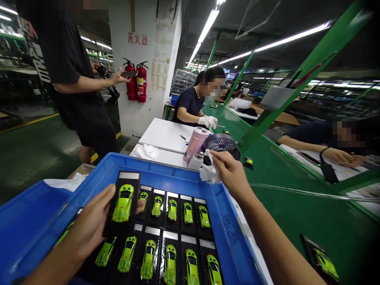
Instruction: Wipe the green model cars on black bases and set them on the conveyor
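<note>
My left hand (92, 221) grips a black base with a green toy car (123, 203) on it, held up over the left part of a blue bin (166, 180). Fingertips show at the base's right edge. Rows of similar green cars on black bases (170, 263) lie in the bin. My right hand (230, 170) pinches a crumpled white tissue (210, 173) above the bin's far right corner, close to a small white bottle with a metal top (196, 161).
Beyond the bin are a pink tumbler (196, 143), a black fan (223, 145) and a white table (166, 134). A green work surface (276, 206) at right carries more cars (325, 263). A gloved person sits ahead, another person leans at right, and one stands at left.
</note>
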Demonstrator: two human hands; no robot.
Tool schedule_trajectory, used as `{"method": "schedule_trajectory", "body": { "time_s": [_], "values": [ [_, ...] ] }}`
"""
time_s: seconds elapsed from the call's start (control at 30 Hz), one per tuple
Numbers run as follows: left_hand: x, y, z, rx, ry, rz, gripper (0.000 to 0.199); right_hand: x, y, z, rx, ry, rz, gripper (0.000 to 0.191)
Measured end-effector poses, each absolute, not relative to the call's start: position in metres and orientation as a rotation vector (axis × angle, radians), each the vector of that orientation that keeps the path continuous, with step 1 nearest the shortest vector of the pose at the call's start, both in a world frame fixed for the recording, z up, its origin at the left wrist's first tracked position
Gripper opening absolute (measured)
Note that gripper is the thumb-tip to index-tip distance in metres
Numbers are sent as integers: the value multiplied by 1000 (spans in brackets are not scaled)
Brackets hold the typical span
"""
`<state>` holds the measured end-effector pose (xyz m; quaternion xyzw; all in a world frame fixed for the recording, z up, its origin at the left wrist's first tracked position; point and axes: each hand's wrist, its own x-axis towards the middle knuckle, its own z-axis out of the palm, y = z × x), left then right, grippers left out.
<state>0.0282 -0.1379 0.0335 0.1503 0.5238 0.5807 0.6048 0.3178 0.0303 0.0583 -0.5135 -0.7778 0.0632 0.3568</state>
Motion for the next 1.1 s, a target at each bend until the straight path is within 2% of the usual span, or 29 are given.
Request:
{"method": "schedule_trajectory", "body": {
  "time_s": [0.1, 0.17, 0.27, 0.33, 0.57, 0.7, 0.87, 1.1],
  "values": [
    [68, -147, 33, 299, 1088, 1344, 52, 320, -52, 60, -1081, -2052, 293, 29],
    [90, -153, 29, 264, 1016, 1339, 54, 317, -99, 54, -848, -2024, 467, 41],
    [116, -164, 22, 217, 1002, 1333, 54, 307, -144, 39, -787, -1965, 514, 57],
    [128, -171, 17, 204, 1014, 1348, 51, 299, -160, 31, -793, -1952, 514, 60],
    [145, -189, 9, 157, 1070, 1371, 39, 294, -178, 20, -844, -2118, 362, 49],
    [146, -191, 6, 192, 1115, 1355, 33, 301, -179, 15, -899, -2107, 360, 50],
    [147, -191, 7, 211, 1092, 1347, 37, 299, -181, 16, -846, -2154, 287, 49],
    [145, -186, 16, 95, 992, 1312, 43, 324, -180, 11, -906, -2026, 470, 54]
  ]
}}
